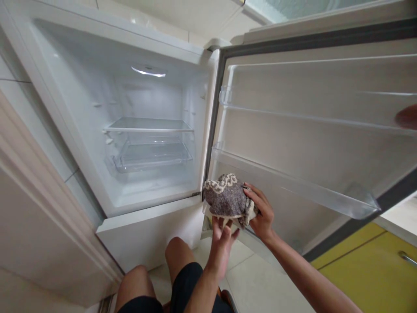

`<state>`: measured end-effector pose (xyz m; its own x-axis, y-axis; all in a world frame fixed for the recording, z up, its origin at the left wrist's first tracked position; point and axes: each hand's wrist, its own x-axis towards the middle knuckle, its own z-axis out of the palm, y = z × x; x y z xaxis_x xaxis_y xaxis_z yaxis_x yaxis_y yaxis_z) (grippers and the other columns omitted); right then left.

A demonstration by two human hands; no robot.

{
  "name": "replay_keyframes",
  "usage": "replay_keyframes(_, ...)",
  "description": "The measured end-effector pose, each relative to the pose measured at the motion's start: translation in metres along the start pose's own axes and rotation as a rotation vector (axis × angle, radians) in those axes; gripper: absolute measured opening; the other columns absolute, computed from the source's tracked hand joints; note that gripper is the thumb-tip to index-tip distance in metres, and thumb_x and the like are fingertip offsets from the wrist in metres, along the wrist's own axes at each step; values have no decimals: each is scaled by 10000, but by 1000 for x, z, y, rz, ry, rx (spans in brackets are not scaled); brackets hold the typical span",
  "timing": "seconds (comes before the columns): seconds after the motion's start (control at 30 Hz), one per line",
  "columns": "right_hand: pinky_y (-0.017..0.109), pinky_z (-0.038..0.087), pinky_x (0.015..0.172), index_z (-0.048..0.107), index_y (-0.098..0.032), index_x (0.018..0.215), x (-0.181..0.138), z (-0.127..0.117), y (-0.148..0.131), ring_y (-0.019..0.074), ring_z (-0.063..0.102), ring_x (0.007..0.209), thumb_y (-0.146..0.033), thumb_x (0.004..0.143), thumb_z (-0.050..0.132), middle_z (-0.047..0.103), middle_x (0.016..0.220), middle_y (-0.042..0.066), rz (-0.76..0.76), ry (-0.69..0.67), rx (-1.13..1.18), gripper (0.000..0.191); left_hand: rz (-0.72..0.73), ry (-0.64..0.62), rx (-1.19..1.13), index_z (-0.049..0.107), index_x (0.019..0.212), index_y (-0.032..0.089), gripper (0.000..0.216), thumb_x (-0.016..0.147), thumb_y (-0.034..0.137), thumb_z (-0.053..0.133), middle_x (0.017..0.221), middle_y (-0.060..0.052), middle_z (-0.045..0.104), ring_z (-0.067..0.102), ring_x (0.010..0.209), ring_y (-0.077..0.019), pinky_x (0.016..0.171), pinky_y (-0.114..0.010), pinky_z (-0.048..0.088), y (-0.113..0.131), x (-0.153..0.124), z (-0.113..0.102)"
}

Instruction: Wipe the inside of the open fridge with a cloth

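A bunched grey-brown cloth with a cream zigzag band and pale edging is between my two hands, in front of the open fridge door. My right hand grips it from the right side, thumb and fingers closed on its gathered end. Below it, my left hand reaches up with fingers bent against the underside, holding it from beneath. The cloth hides some of the fingertips. Whether anything is wrapped inside it cannot be seen.
The fridge compartment stands open on the left, with a glass shelf and a clear tray. Clear racks line the door. A fingertip shows at the right edge. A yellow cabinet stands at lower right.
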<state>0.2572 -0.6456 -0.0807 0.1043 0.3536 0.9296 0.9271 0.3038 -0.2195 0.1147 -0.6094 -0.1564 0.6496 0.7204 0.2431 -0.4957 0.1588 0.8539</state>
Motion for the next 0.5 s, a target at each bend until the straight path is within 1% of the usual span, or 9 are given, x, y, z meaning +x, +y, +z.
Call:
replay_keyframes(0.07,441,614,949,608,-328,1404,3,4,-13,271,676,1225,-187,935,639,671,1352,142,-79,-35,59,491,-63,-63,-175,443,1501,368,954,772,971,319,1536,-110,531,530,1393,-338,1026,-543,543,14,-6,13)
replay_keyframes(0.1,429,615,951,581,-342,1435,4,7,-19,264,671,1235,-179,940,635,663,1368,138,-110,-72,87,524,-83,-68,-222,501,1467,347,1021,727,1013,272,1498,-123,566,538,1374,-355,1010,-559,545,20,-8,16)
replay_keyframes(0.17,412,613,973,515,-370,1496,6,15,-31,247,655,1265,-191,950,635,650,1396,124,-179,-176,121,586,-96,-4,-273,594,1397,304,1056,710,1026,245,1415,-137,627,540,1357,-371,1021,-569,531,30,-7,16)
replay_keyframes(0.27,421,563,1079,384,-384,1583,8,22,-47,230,554,1393,-174,946,626,599,1478,103,-287,-356,129,714,-95,179,-275,657,1325,294,885,804,929,328,1322,-100,682,549,1355,-351,1061,-529,516,40,1,2)
replay_keyframes(0.33,465,482,1170,293,-341,1629,10,21,-55,243,405,1507,-100,910,605,498,1574,112,-320,-479,136,820,-96,263,-209,693,1257,300,719,853,817,400,1265,-67,709,560,1352,-325,1080,-485,515,47,9,-9)
replay_keyframes(0.4,506,409,1218,213,-284,1656,13,13,-60,268,263,1567,-51,869,597,368,1650,133,-344,-576,169,907,-106,337,-183,735,1144,283,552,845,688,510,1195,-56,737,589,1321,-310,1070,-440,531,56,17,-15)
replay_keyframes(0.43,502,401,1221,178,-269,1663,14,6,-61,272,228,1576,-51,866,603,311,1673,140,-355,-614,190,929,-117,379,-215,750,1073,262,477,822,623,565,1154,-61,749,611,1292,-310,1049,-424,546,61,21,-17)
replay_keyframes(0.5,458,435,1200,141,-261,1668,15,-16,-60,266,240,1572,-63,892,603,254,1692,149,-372,-636,218,924,-135,446,-367,752,951,214,373,770,520,640,1070,-80,765,664,1208,-315,981,-409,585,75,29,-17)
